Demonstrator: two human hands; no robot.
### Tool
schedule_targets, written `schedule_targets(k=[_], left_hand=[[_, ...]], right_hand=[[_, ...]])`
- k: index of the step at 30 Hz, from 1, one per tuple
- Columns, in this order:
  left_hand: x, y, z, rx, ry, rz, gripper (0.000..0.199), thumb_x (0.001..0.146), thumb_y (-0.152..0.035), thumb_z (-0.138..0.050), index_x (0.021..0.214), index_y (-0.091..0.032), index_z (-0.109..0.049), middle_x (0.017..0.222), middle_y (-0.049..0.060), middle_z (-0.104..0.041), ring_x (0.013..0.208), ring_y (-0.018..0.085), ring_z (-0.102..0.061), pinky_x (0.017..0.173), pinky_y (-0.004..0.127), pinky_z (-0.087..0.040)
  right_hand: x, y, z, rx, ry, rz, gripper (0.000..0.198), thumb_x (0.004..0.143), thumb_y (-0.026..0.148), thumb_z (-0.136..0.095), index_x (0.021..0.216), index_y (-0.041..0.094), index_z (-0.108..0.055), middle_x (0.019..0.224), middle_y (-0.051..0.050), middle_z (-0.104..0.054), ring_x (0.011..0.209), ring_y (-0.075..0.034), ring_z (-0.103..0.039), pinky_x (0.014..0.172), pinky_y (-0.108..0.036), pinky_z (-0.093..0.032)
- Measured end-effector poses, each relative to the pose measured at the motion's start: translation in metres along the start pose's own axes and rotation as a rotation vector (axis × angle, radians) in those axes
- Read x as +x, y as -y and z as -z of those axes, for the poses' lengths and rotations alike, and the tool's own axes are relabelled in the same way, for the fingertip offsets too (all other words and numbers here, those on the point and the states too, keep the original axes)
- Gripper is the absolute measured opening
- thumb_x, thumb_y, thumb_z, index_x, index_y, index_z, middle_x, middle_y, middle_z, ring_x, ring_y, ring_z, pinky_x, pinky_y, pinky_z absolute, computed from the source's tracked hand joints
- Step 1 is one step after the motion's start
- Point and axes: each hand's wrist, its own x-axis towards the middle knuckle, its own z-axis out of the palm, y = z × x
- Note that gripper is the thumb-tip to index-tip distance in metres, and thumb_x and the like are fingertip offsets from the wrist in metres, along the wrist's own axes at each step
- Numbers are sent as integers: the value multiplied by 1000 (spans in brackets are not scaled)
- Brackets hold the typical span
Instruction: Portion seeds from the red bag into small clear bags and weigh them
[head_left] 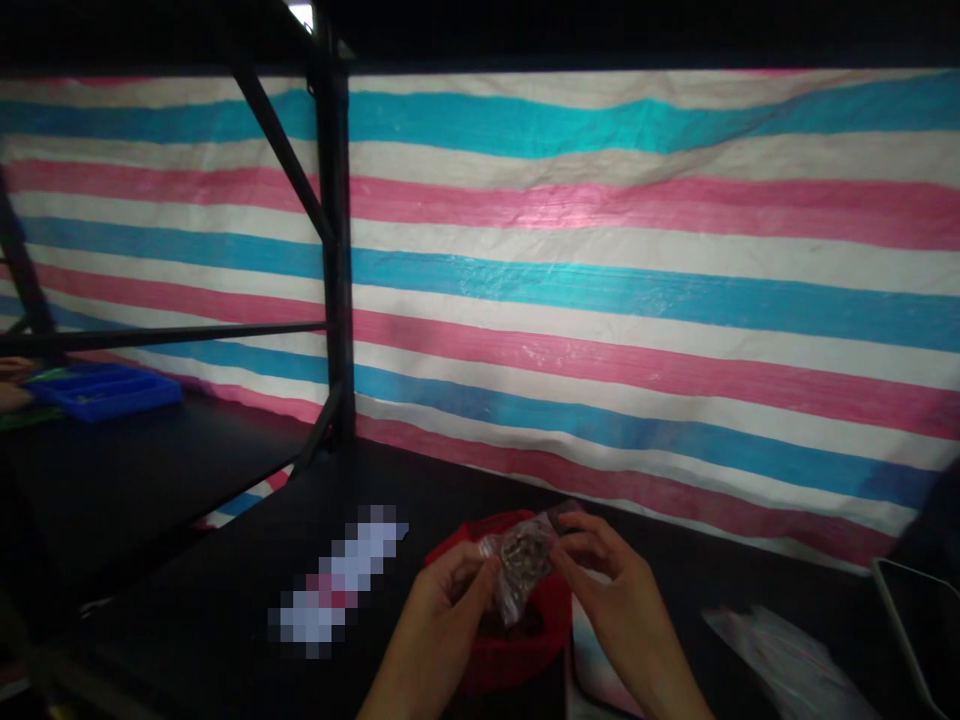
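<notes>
A: Grip first, quick
B: Both hands clamped on one clear bag (525,558). Left hand (454,600) pinches its left edge between thumb and fingers, right hand (604,565) pinches the upper right side
A: What's in it, and why two hands?
B: Small brownish pieces bunched mid-bag, too blurred to name. Two-sided hold probably keeps the thin plastic spread and steady
A: Where is it?
B: Near side, about centre, over the red basket (517,655). Likely held there so anything that drops lands inside; can't tell if bag and rim touch
A: Around that?
B: A pale, pastel flat object (596,665) beside the basket, partly under the right forearm. Further right, loose clear bags (795,660) in a heap, presumably put within reach of the right hand. Far right edge, a dark-screened device (926,630), leaning or lying, unclear
A: Left?
B: A pixelated strip (337,585) on the black surface (225,620); far left, a blue tray (112,390) with another person's hand (11,385) next to it
A: Brands, labels, writing?
B: None readable. Strip is blocked out, bags too soft, striped sheet (637,270) behind shows only colour bands
</notes>
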Motion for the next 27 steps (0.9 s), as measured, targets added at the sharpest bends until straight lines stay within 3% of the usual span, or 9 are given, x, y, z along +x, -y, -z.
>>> schedule_targets(k=[2,4,7,11,17,23,27], left_hand=[[0,-1,5,-6,-22,-7,60,64,-77,-84,66,-19,-66,60,-1,-66,59,14,-58,59,25,-45],[0,-2,7,-13,-43,-20,61,64,-76,-85,61,-20,-62,57,-2,-63,56,13,-55,58,24,-43],[-2,-3,7,-30,-53,-28,61,65,-74,-86,60,-20,-59,58,-3,-61,56,12,-53,56,24,-42],[-3,-3,8,-31,-34,-26,58,68,-70,-86,61,-20,-57,60,-3,-61,58,12,-52,57,24,-41],[-1,-1,12,-3,48,-21,58,67,-71,-85,61,-20,-58,59,-3,-59,56,13,-50,57,25,-39],[-6,-3,8,171,91,-98,45,87,-61,-69,70,-22,-57,73,-1,-60,71,18,-56,68,29,-45],[-12,-1,4,364,18,-95,38,92,-58,-59,74,-25,-54,73,-1,-59,70,19,-54,67,31,-44]], right_hand=[[-3,4,-6,-105,-78,123,31,78,49,-76,94,23,-76,91,-7,-79,88,-27,-73,84,-38,-57],[-9,9,-14,-171,-55,194,21,82,43,-71,89,25,-77,95,-6,-77,90,-25,-71,86,-36,-55],[-18,14,-30,-190,123,95,18,84,41,-70,86,24,-77,86,-3,-76,77,-21,-67,72,-30,-52],[-24,17,-42,-154,238,-77,21,85,41,-71,82,21,-78,77,-2,-76,69,-20,-66,63,-28,-47],[-24,18,-38,-226,324,-102,16,89,27,-67,82,20,-79,76,-1,-78,69,-18,-68,62,-25,-45],[-28,13,-44,-279,253,-87,19,90,24,-62,76,21,-75,75,-2,-77,71,-20,-69,65,-26,-47],[-24,6,-38,-393,61,-47,15,85,24,-61,71,23,-67,71,-1,-72,67,-21,-66,64,-29,-46]])
